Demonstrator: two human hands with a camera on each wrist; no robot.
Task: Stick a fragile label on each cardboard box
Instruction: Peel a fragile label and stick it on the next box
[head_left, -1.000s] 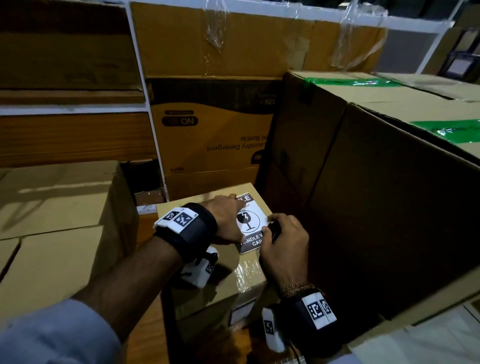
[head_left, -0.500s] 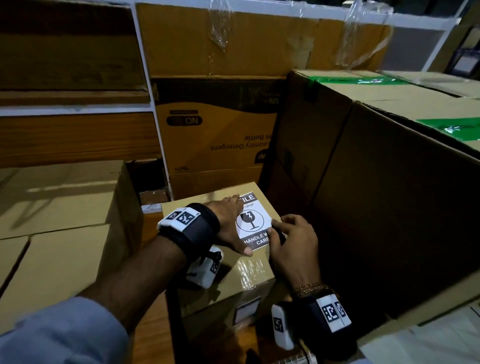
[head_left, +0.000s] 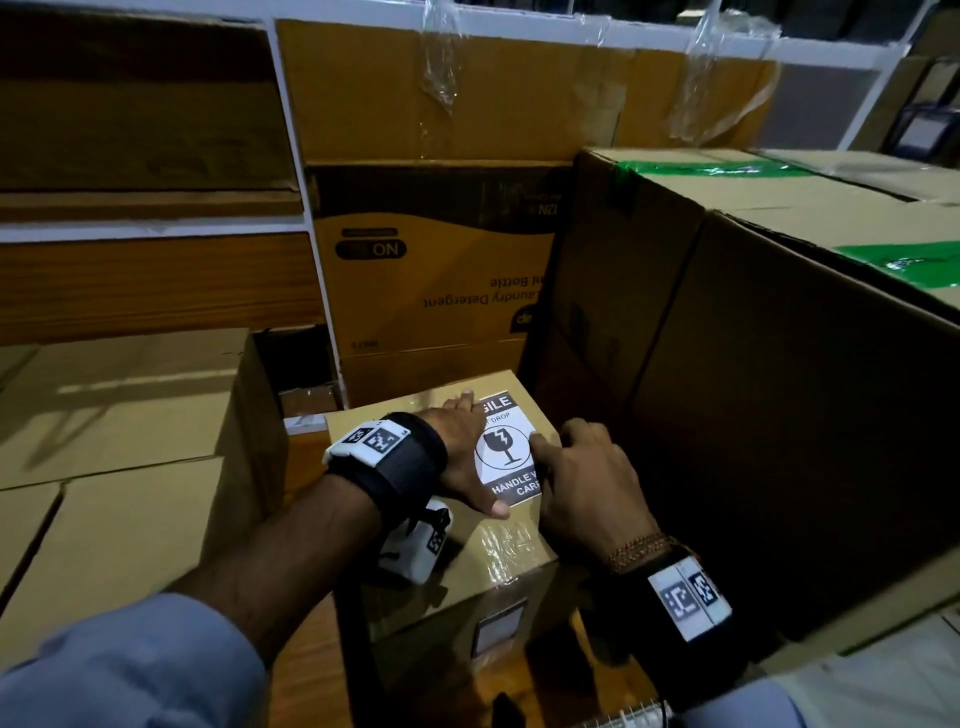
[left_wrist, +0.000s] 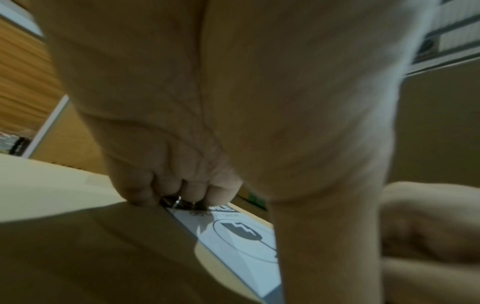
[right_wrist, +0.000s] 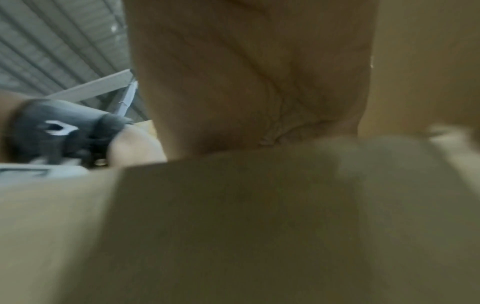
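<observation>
Head view: label (head_left: 506, 452) lies flat on small box (head_left: 415, 525) top. Left hand (head_left: 465, 457) presses it, fingers straight; right hand (head_left: 587, 483) rests at its right edge, fingers bent. Left wrist view: fingertips (left_wrist: 166, 191) on label (left_wrist: 241, 242). Right wrist view: blurred; right grip cannot be told.

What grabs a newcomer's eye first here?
The white fragile label with its broken-glass symbol, lying on top of the small cardboard box at centre. The left hand presses its left edge, the right hand its right edge. A large dark box looms right.
</observation>
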